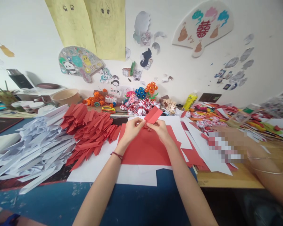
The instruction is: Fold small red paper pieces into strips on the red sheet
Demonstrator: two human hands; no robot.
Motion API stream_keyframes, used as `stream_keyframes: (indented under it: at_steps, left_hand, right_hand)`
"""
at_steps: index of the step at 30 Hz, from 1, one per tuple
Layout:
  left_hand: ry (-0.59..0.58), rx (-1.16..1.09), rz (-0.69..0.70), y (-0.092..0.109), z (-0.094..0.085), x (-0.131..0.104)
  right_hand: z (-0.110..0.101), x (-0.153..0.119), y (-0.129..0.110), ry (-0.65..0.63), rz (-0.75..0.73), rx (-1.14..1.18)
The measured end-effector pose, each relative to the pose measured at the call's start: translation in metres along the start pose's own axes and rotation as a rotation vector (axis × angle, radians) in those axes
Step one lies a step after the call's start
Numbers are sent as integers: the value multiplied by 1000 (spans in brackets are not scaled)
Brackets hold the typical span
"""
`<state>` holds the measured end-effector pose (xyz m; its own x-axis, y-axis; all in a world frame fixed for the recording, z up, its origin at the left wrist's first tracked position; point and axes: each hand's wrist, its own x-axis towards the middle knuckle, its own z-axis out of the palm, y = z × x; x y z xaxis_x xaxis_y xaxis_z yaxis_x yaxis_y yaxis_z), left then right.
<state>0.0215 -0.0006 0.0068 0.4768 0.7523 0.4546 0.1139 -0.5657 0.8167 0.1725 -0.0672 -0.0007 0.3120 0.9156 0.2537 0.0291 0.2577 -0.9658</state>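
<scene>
I seem to be standing in a papercraft corner, homely more than factory-like. The worktop is heaped with folded white strips and folded red strips, with yellow-handled scissors and handmade orange flowers behind. Pencil drawings on yellow paper, a painted fan and cartoon cut-outs decorate the white wall.

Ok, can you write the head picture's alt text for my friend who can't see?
A person's left hand and right hand hold red paper over a larger red sheet. Heaps of red strips and white strips lie to the left, with bright flowers behind and another person's arm at the right.
</scene>
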Motion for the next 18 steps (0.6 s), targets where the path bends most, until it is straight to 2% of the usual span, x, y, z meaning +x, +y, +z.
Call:
stream_keyframes:
  at_steps: [4, 10, 14, 18]
  left_hand:
    - [-58, 43, 1, -1, 5, -2]
    - [-61, 118, 45, 1, 6, -3]
    - [-30, 52, 1, 1, 7, -2]
    - [10, 10, 5, 2, 4, -1]
  right_hand:
    - [0, 1, 3, 36, 2, 26]
    - [0, 3, 5, 59, 17, 12]
    - [-1, 3, 3, 35, 16, -7]
    - [0, 1, 1, -45, 37, -12]
